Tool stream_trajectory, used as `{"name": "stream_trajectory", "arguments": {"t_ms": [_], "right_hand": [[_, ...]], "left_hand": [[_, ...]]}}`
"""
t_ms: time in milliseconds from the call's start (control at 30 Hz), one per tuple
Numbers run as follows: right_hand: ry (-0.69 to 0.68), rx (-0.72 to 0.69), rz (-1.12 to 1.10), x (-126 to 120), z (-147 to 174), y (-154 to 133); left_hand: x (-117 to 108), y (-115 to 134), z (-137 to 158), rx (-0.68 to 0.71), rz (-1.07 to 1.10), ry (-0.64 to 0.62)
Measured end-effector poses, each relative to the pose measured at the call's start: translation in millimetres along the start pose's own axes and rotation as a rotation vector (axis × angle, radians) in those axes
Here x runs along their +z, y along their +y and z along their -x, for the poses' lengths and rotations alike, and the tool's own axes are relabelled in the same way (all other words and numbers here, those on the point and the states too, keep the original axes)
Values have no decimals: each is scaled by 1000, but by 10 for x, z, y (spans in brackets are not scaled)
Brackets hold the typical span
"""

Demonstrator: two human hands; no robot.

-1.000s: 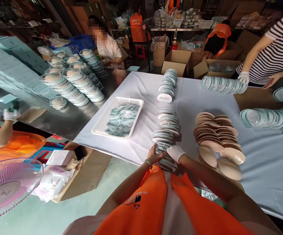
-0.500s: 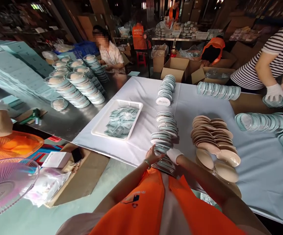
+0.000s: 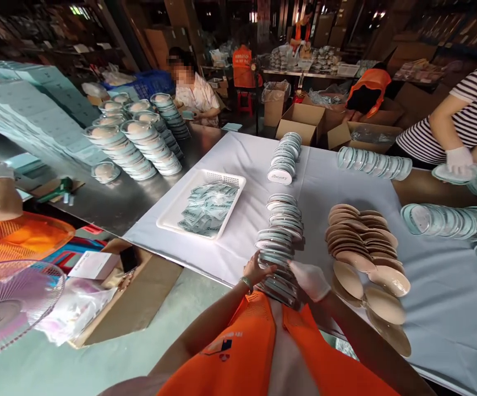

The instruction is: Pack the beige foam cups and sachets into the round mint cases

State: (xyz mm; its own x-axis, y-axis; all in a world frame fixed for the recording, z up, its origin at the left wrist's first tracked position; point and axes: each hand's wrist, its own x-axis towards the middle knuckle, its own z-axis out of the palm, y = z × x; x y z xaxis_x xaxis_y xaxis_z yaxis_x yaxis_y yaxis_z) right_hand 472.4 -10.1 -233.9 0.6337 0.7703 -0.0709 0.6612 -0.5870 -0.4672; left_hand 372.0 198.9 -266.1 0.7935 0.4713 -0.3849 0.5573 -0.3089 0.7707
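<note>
A row of light-blue oval packs (image 3: 277, 242), stacked leaning on one another, runs toward me across the white-covered table. My left hand (image 3: 257, 269), bare with a band at the wrist, grips the near packs from the left, thumb stretched across them. My right hand (image 3: 310, 279), in a white glove, is at the right side of the same packs with its fingers stretched toward them. The fingertips meet the packs' edge, so a firm hold does not show. Right of this hand lie overlapping beige oval pads (image 3: 362, 234), several of them shiny.
Left of the row sits a white tray (image 3: 166, 220) of small printed sachets (image 3: 209, 206). Filled oval packs (image 3: 151, 146) stand in tall stacks on the dark metal table. A co-worker in stripes (image 3: 469, 110) handles packs at right. A purple basket (image 3: 11, 308) is at lower left.
My right hand has drawn back toward me and slightly right along the packs. The left hand stays on them. The view has shifted slightly; the striped co-worker's gloved hand has moved over another pack.
</note>
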Motion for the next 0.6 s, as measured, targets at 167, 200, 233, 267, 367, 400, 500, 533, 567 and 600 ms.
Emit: {"name": "stream_trajectory", "arguments": {"t_ms": [167,200,233,267,367,400,500,533,567,600], "right_hand": [[237,-172,-168,479,355,195],[210,-178,-118,564,345,214],[187,-174,-62,630,302,221],[172,-168,-9,676,232,215],[175,-152,98,741,-51,129],[193,-133,108,754,-138,88],[274,-101,60,776,-311,5],[313,-106,25,760,-348,5],[371,-103,-15,721,-389,24],[444,-70,-54,651,-442,62]], "left_hand": [[-33,57,59,36,-153,54],[-60,81,32,66,-185,84],[-95,110,-19,98,-207,111],[-134,143,-93,126,-214,127],[-224,229,-378,185,-168,53],[-230,240,-461,218,-145,5],[-179,178,-581,325,-73,-69],[-154,132,-584,324,-46,-52],[-132,82,-580,303,-19,-23],[-116,35,-579,273,5,8]]}}
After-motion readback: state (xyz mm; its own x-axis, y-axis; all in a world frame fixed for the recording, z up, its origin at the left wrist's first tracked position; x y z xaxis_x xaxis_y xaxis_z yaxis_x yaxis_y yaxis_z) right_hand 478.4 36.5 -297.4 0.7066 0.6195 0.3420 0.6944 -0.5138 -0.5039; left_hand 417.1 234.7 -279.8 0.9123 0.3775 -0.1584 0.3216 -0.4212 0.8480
